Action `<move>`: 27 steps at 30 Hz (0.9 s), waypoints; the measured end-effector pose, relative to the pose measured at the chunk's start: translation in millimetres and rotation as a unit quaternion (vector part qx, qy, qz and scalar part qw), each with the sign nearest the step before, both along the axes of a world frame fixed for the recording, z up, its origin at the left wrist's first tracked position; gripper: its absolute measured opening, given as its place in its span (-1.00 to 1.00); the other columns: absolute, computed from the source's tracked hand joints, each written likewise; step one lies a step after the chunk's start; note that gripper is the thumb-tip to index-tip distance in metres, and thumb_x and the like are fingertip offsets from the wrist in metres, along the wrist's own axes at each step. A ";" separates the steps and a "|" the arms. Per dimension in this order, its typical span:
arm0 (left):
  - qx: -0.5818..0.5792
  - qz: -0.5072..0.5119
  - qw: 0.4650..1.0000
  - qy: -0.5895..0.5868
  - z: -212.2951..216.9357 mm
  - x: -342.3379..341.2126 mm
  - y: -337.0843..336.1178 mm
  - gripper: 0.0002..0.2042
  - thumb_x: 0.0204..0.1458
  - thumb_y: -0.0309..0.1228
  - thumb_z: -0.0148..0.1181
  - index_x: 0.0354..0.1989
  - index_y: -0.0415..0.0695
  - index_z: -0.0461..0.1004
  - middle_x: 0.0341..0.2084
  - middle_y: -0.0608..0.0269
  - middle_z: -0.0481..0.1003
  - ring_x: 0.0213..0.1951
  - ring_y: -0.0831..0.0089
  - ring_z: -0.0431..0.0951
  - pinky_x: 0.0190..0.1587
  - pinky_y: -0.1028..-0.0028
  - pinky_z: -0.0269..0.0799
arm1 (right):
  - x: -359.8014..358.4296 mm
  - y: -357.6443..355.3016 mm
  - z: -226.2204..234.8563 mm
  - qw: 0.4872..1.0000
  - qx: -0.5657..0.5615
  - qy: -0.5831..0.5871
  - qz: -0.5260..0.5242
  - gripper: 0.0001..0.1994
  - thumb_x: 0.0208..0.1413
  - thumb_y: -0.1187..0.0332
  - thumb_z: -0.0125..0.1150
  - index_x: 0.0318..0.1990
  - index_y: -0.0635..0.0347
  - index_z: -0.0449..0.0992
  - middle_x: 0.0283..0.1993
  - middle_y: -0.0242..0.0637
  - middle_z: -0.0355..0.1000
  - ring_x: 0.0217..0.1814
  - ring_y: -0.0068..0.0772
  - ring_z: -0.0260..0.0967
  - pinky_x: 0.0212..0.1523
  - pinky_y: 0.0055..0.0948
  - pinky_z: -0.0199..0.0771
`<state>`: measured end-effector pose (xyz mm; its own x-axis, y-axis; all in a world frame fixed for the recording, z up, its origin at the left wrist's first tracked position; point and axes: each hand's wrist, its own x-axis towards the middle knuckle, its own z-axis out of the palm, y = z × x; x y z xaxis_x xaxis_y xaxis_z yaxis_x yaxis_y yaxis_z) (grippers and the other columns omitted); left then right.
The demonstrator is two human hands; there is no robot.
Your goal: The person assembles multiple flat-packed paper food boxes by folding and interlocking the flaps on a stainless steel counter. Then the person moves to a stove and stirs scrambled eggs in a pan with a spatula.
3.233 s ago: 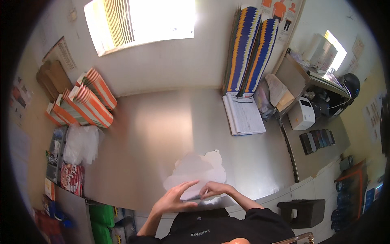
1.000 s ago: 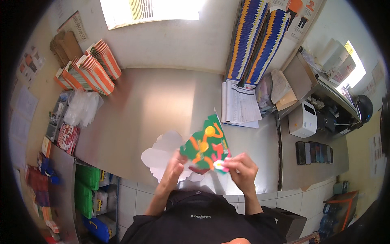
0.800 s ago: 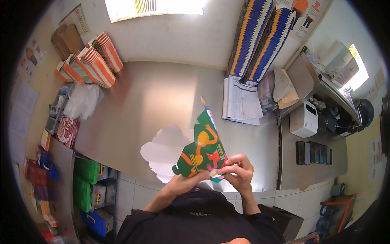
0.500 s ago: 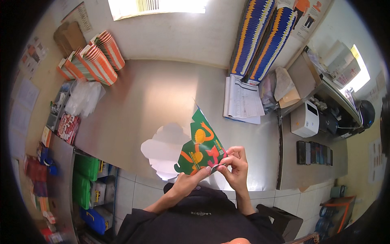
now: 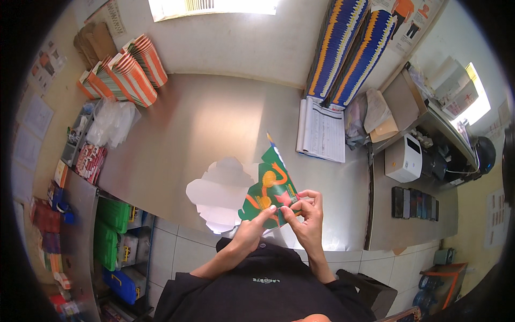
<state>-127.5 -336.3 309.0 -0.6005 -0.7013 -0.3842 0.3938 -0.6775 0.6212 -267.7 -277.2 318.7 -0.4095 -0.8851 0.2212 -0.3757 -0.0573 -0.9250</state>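
Green carton [image 5: 272, 180]: appears partly folded, not finished.
It is held above the near edge of the counter [image 5: 188, 123]; left hand [image 5: 250, 232] and right hand [image 5: 308, 221] pinch its lower part, fingers narrowed on it. Just left, by that edge, a pale sheet [image 5: 219, 189] lies flat, apparently unfolded. Blue stacks [image 5: 339, 48] stand toward the far edge.
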 end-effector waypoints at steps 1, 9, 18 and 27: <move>-0.008 -0.012 0.999 0.029 -1.2 0.3 -2.4 -0.65 0.15 -0.45 0.09 0.11 -0.15 0.26 -0.07 0.19 0.43 -0.04 0.44 0.46 0.01 0.31 0.43 | 1.0 1.2 -0.1 1.000 -0.004 0.006 -0.003 -0.81 -0.03 0.40 0.37 -0.52 0.30 0.49 -0.03 -0.25 0.14 -0.22 -0.55 0.22 -0.38 -0.62 0.44; 0.094 -0.030 0.995 -0.015 -6.9 -1.0 -1.0 -0.69 0.18 -0.35 0.06 0.08 -0.09 0.31 -0.07 0.31 0.43 0.01 0.47 0.40 0.14 0.19 0.30 | 2.9 5.5 -15.6 0.989 0.060 -0.133 -0.029 -0.84 -0.02 0.33 0.35 -0.47 0.19 0.52 -0.02 -0.17 0.19 0.15 -0.29 0.17 -0.16 -0.40 0.45; 0.117 0.009 0.993 -0.012 -16.3 -15.0 11.4 -0.71 0.19 -0.34 0.04 0.08 -0.04 0.32 -0.04 0.31 0.41 0.00 0.49 0.41 0.09 0.15 0.33 | -4.4 10.7 -38.5 0.994 0.005 -0.109 -0.007 -0.81 0.01 0.33 0.31 -0.52 0.18 0.47 0.06 -0.09 0.19 0.24 -0.23 0.09 -0.12 -0.43 0.42; -0.386 -0.070 0.896 -0.209 -10.5 -8.0 9.8 -0.73 0.00 -0.49 0.27 -0.12 -0.21 0.41 -0.40 0.38 0.48 -0.37 0.56 0.49 -0.24 0.53 0.46 | -7.7 13.7 -35.5 0.996 0.052 -0.070 -0.037 -0.65 -0.07 0.14 0.42 -0.45 0.26 0.49 -0.32 -0.36 0.33 -0.38 -0.58 0.29 -0.17 -0.51 0.30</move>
<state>-135.6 -326.4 298.5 -0.6210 -0.7833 -0.0287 -0.0379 -0.0066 0.9993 -275.4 -263.5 283.2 -0.4941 -0.8669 0.0662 -0.2427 0.0644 -0.9680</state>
